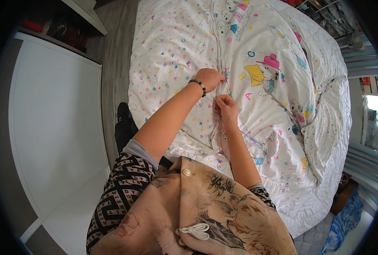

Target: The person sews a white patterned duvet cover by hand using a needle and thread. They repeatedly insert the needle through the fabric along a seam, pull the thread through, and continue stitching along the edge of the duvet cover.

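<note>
A printed white quilt cover with cartoon dogs and letters spreads over the bed before me. Down its middle runs a gathered seam where two prints meet. My left hand, with a beaded bracelet at its wrist, pinches the cloth at this seam. Just below it, nearer my body, my right hand has its fingertips closed on the seam's edge. A thin blue thread trails across the cover from near the fingertips, with loose loops beside my right forearm. Whether a needle sits between the fingers is hidden.
A white panel stands at left beside the wood-look floor. To the right, the cover lies in bunched folds over a white quilted layer. Pale blue curtains and a blue patterned cloth are beyond the bed.
</note>
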The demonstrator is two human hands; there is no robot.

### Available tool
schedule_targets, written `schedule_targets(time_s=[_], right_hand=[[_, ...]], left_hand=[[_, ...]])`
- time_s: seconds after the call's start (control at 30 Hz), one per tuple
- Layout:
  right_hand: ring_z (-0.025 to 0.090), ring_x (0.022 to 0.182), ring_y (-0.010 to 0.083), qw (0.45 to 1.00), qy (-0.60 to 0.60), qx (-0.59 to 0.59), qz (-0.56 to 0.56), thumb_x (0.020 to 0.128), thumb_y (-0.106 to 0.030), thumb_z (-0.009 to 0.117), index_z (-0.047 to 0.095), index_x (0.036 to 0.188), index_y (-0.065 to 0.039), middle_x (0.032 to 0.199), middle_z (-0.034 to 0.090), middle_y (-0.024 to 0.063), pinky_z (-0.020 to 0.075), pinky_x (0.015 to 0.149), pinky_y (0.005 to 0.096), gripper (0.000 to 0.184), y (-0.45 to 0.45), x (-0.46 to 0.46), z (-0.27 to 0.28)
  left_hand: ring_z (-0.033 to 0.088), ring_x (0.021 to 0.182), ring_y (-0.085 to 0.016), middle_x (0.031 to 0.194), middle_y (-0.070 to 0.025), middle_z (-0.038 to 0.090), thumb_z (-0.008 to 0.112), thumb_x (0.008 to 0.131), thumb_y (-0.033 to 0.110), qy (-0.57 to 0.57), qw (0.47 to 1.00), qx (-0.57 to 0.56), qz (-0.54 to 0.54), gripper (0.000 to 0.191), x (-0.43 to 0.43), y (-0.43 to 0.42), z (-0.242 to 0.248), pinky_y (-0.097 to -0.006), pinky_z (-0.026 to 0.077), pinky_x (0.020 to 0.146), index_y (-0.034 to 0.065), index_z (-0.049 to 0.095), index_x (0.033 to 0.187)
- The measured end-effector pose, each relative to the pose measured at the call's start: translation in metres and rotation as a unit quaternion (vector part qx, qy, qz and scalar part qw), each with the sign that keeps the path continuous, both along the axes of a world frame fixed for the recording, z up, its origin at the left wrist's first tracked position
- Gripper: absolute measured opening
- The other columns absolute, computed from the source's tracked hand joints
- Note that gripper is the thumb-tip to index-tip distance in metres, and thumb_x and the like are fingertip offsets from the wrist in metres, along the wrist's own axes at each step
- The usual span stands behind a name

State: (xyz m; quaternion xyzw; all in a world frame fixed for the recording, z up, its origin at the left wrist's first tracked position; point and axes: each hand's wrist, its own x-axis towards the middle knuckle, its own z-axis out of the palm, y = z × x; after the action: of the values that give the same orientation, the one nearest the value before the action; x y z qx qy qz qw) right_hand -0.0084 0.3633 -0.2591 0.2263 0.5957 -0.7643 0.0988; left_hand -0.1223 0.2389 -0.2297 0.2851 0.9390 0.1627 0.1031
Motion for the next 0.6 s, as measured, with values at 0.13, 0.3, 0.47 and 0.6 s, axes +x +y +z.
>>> schedule_targets(time_s=[0.13, 0.3, 0.47, 0.6], right_hand=[[0.057, 0.059, 0.0082, 1.0, -0.025, -0.018, 0.006, 0.09, -0.011, 0.062, 0.064, 0.086, -0.003, 0.072, 0.062, 0.0011, 0.0449, 0.055, 0.0198, 0.008, -0.002, -0.006, 0.007], [0.061, 0.059, 0.0106, 0.999, -0.037, 0.007, 0.013, 0.089, -0.013, 0.063, 0.063, 0.083, -0.004, 0.071, 0.064, 0.0028, 0.0469, 0.055, 0.0204, 0.01, -0.008, -0.014, 0.015], [0.063, 0.059, 0.0119, 0.999, -0.037, -0.002, 0.003, 0.089, -0.012, 0.063, 0.063, 0.082, -0.003, 0.071, 0.065, 0.004, 0.0485, 0.053, 0.0217, 0.011, -0.013, -0.019, 0.02], [0.06, 0.054, 0.0123, 0.999, -0.048, -0.002, -0.008, 0.088, -0.007, 0.062, 0.06, 0.08, 0.001, 0.067, 0.062, 0.0058, 0.0487, 0.049, 0.0231, 0.012, -0.015, -0.022, 0.023]], left_hand=[[0.065, 0.079, -0.033, 0.079, -0.013, 0.067, 0.057, 0.086, 0.022, -0.018, 1.0, 0.01, -0.005, 0.014, -0.003, -0.002, -0.001, -0.0446, 0.049, 0.068, 0.0124, 0.066, 0.092], [0.064, 0.079, -0.033, 0.079, -0.0143, 0.066, 0.055, 0.085, 0.017, -0.011, 1.0, 0.008, -0.016, 0.012, -0.003, -0.003, -0.003, -0.0447, 0.048, 0.067, 0.0089, 0.063, 0.088], [0.064, 0.08, -0.034, 0.081, -0.0139, 0.066, 0.053, 0.085, 0.015, -0.023, 0.999, 0.03, -0.008, 0.011, -0.003, -0.005, -0.004, -0.0445, 0.048, 0.068, 0.0088, 0.061, 0.089], [0.063, 0.079, -0.034, 0.081, -0.0134, 0.066, 0.053, 0.086, 0.016, -0.034, 0.999, 0.04, -0.001, 0.01, -0.001, -0.007, -0.004, -0.0444, 0.048, 0.068, 0.0089, 0.059, 0.089]])
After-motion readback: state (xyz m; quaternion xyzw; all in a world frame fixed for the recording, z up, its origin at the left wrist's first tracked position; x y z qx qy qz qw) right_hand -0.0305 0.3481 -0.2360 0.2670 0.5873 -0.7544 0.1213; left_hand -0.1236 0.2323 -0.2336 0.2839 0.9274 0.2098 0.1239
